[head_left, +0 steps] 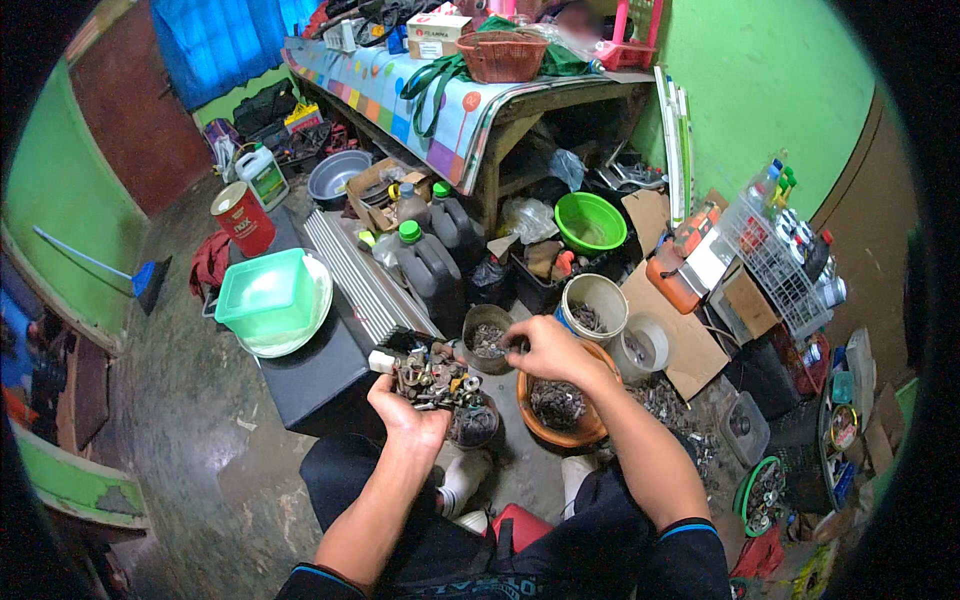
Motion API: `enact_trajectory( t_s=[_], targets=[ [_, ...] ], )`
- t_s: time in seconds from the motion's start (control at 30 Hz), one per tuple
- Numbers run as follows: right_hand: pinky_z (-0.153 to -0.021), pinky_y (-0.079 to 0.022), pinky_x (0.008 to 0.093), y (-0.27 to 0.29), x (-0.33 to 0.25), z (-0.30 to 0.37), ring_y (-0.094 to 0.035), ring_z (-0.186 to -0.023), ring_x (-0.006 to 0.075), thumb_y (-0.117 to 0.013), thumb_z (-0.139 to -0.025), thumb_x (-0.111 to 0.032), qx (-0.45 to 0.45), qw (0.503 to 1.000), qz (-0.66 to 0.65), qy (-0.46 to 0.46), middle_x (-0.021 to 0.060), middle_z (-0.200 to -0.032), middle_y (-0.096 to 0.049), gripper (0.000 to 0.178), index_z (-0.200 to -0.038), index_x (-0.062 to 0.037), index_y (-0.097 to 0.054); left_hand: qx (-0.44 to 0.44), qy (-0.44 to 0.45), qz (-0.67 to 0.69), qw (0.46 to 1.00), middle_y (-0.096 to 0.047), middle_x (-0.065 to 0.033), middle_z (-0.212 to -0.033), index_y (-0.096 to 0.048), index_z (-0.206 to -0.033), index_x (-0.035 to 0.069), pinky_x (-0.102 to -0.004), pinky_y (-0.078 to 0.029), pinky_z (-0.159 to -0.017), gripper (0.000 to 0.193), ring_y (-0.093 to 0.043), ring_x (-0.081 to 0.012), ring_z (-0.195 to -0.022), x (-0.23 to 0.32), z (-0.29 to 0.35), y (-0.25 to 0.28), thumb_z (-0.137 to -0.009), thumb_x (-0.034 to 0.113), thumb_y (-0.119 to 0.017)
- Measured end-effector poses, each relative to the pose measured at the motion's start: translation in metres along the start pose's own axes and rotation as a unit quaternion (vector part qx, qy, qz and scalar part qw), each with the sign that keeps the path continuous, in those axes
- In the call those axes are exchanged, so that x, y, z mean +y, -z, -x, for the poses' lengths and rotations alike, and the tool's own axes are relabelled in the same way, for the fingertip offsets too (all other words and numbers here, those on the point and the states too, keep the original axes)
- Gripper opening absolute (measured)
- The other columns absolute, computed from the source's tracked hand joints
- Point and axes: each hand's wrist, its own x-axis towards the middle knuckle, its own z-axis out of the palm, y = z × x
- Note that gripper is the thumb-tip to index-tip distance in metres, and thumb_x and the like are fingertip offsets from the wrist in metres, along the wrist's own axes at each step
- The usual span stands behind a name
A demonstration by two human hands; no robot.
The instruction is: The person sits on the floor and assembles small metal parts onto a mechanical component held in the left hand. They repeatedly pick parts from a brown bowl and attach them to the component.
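My left hand (411,422) is palm up and bears a heap of mixed small metal hardware (435,378), with what look like bolts and nuts. A white block-shaped piece (381,361) sits at the heap's left edge. My right hand (550,348) is beside the rim of a grey bucket (467,352) that has small pieces at its bottom. Its fingers are curled together at the tips; whatever they pinch is too small to make out. Below it stands an orange basin (537,432) with dark metal pieces (557,404). Under the heap is a small container of dark bits (470,426).
A white bucket (611,293) and a translucent tub (655,352) stand beyond my right hand. Dark jerrycans (430,277) are ahead. On the left, a green plastic box (262,298) rests on a black case (300,385). Loose metal bits lie on the floor at right.
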Motion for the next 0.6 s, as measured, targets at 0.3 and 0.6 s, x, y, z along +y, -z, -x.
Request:
enact_trajectory(
  t_s=[0.3, 0.6],
  targets=[
    [-0.075, -0.053, 0.0468, -0.023, 0.023, -0.020, -0.065, -0.085, 0.0388, -0.067, -0.072, -0.014, 0.072, 0.974, 0.196, -0.089, 0.0201, -0.090, -0.066, 0.021, -0.090, -0.0027, -0.067, 0.001, -0.010, 0.024, 1.000, -0.062, -0.0189, -0.095, -0.057, -0.102, 0.000, -0.0504, -0.048, -0.086, 0.042, -0.060, -0.0342, -0.090, 0.004, -0.005, 0.004, -0.082, 0.029, -0.035],
    [-0.071, -0.052, 0.0479, -0.007, -0.015, -0.004, -0.065, -0.082, 0.0365, -0.063, -0.077, -0.014, 0.177, 0.975, 0.133, -0.014, 0.0142, -0.086, -0.065, 0.016, -0.090, -0.0066, -0.067, -0.005, -0.004, 0.026, 1.000, -0.062, -0.0187, -0.095, -0.056, -0.102, 0.000, -0.0499, -0.049, -0.085, 0.041, -0.060, -0.0347, -0.089, 0.006, -0.002, 0.004, -0.081, 0.028, -0.036]
  ],
)
